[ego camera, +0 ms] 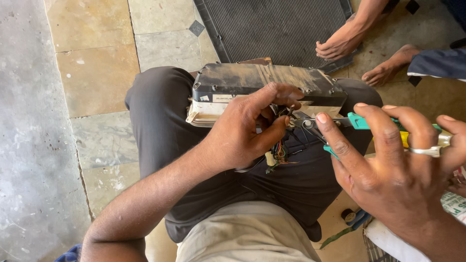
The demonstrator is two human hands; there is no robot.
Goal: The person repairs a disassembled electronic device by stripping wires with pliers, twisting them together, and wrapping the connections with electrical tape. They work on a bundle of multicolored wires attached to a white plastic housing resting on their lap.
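A dusty dark metal box (pixel 264 85) with a pale lower edge rests on my lap. My left hand (pixel 242 131) pinches a bundle of coloured wires (pixel 280 151) hanging from the box's near side. My right hand (pixel 393 170), wearing a ring, grips green-handled pliers (pixel 361 121) whose metal jaws (pixel 303 121) meet the wires right by my left fingertips. A pale connector dangles at the end of the wires below my left thumb.
A black finned radiator panel (pixel 276 26) lies on the stone floor ahead. Another person's hand (pixel 337 46) and bare foot (pixel 388 68) rest at its right edge. A small roll of tape (pixel 348 215) and printed paper (pixel 456 204) sit at lower right.
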